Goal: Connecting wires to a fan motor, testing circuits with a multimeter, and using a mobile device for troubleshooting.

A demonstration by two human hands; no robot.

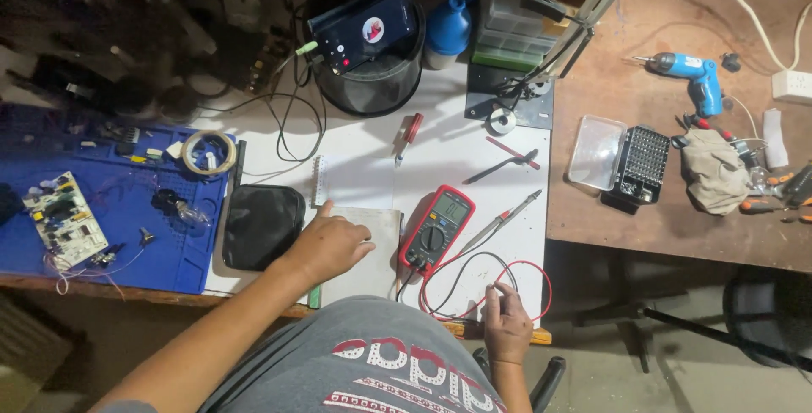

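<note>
My left hand [328, 245] rests palm down on a small notepad [376, 252] on the white desk sheet [440, 142], fingers loosely together, thumb pointing up. Right beside it lies a red and grey multimeter [436, 228] with its display lit. Red and black test leads [474, 282] loop from the meter toward the desk's front edge. My right hand [507, 322] sits at that edge, fingers pinched on the leads near the red loop. A probe [507, 217] lies to the right of the meter.
A black pouch [262, 225] lies left of the notepad, a blue mat [182, 235] with a circuit board [66, 220] and tape roll [209, 152] further left. A black bucket [372, 57], red screwdriver [408, 137], bit case [630, 163] and blue electric screwdriver [694, 76] stand behind.
</note>
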